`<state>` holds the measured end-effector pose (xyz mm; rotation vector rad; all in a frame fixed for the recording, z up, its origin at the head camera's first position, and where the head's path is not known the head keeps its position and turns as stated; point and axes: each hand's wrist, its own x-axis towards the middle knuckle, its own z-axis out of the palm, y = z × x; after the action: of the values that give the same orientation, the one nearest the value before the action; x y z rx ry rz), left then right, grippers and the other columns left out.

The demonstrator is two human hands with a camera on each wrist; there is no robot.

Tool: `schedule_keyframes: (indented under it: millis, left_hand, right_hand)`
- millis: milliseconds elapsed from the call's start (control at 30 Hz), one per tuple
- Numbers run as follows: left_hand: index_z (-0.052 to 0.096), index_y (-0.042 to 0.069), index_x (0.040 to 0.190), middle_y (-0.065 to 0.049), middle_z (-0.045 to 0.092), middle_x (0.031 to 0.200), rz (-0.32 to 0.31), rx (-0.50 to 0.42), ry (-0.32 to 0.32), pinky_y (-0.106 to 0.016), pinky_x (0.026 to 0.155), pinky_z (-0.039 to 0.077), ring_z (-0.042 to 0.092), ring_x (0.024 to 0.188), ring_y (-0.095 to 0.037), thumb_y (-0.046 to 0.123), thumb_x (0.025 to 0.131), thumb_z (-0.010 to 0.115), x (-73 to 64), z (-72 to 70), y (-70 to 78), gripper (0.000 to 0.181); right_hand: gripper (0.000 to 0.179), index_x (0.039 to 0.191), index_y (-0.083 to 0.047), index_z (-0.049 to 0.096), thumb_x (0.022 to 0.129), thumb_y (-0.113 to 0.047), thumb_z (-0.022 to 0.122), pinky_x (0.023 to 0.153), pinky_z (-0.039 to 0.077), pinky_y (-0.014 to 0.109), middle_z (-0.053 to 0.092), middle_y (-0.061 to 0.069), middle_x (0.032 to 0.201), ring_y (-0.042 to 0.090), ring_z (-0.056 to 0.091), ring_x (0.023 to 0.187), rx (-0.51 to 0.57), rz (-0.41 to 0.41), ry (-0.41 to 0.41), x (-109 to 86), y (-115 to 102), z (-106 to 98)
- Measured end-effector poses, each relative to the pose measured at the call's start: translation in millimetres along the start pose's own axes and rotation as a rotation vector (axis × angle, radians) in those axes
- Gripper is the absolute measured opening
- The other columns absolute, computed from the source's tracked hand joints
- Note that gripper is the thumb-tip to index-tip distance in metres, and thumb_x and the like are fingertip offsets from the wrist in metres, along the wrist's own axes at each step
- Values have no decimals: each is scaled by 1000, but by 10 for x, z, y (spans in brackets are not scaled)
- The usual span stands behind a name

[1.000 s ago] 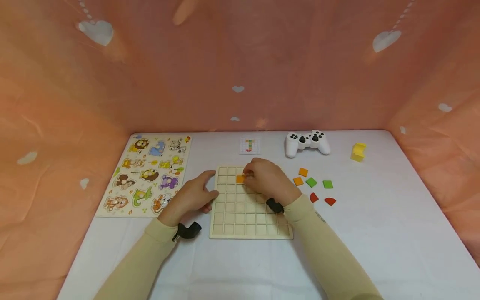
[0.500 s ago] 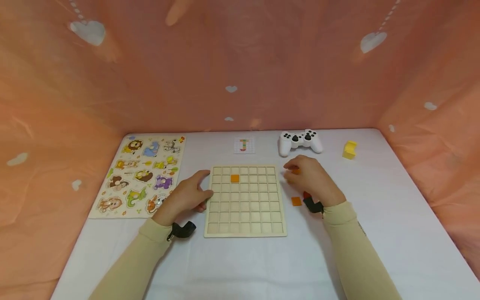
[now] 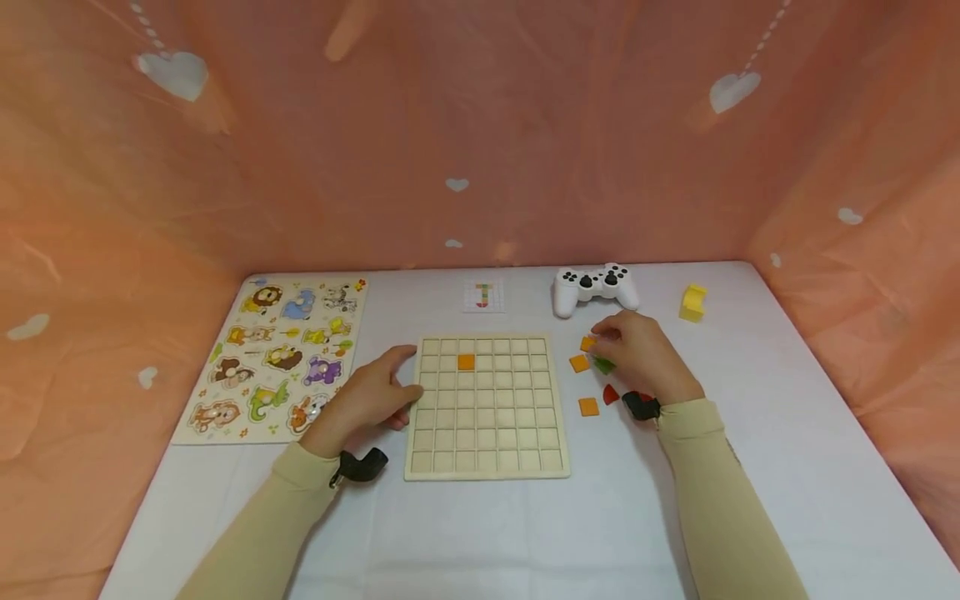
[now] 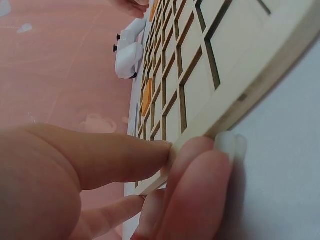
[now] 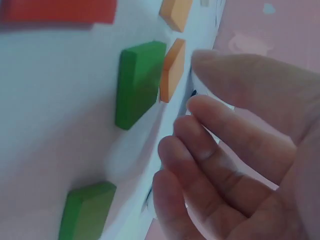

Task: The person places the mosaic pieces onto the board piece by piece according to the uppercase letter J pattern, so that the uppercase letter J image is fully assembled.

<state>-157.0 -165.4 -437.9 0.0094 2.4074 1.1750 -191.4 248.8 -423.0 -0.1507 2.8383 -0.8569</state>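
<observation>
Work has just shifted away from the square grid board (image 3: 487, 375): a second ago the right hand (image 3: 642, 354) was at its far side on the placed orange tile (image 3: 467, 362), and now it is beyond the board's right edge, among the loose pieces. That tile lies in a cell third from the board's left edge and second from its far edge. It looks seated, so the work seems barely begun, since every other piece in view lies outside the board. The right thumb and forefinger are bent towards each other with a gap between them and nothing pinched, close to a loose orange tile (image 3: 588, 343) and a green tile (image 3: 602, 366); the right wrist view shows a second green tile (image 5: 87, 212). Two more loose orange tiles (image 3: 588, 407) and red wedge-shaped pieces (image 3: 611, 395) lie nearby. The left hand (image 3: 372, 397) stays at the board's left edge, thumb and forefinger spread along the rim, the other fingers bent beside it. Near the far edge of the table (image 3: 480, 542) lie a small card (image 3: 483, 295), printed with a J-like figure in orange, green and red on a grid, and a white gamepad (image 3: 595, 287). No brand name or lettering on the gamepad can be made out.
</observation>
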Motion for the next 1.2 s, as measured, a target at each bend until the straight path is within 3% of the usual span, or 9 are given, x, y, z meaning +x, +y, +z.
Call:
schedule_keyframes:
  millis: [367,867,1200]
  left_hand:
    - [34,19,169,-10,67,78,-7,1,26,-30,60,62,69,59,-17,20,103,71,-20,6,-22,75]
    - [34,23,169,-10,69,76,-23,-15,24,-31,61,63,70,60,-18,21,103,71,-1,47,-15,76]
    - [34,20,169,-11,68,78,-4,-21,16,-32,59,64,70,58,-18,19,102,72,-6,11,-12,77]
  right_hand:
    - [36,131,-4,74,102,-25,74,110,53,56,72,18,131,35,63,118,-18,32,-35,72,-1,76]
    - [30,124,-3,77,100,-20,74,101,55,53,74,18,125,34,63,108,-57,3,-14,84,62,103]
    - [27,122,-3,78,100,-18,74,96,56,51,76,18,120,33,64,104,-67,-28,6,97,68,113]
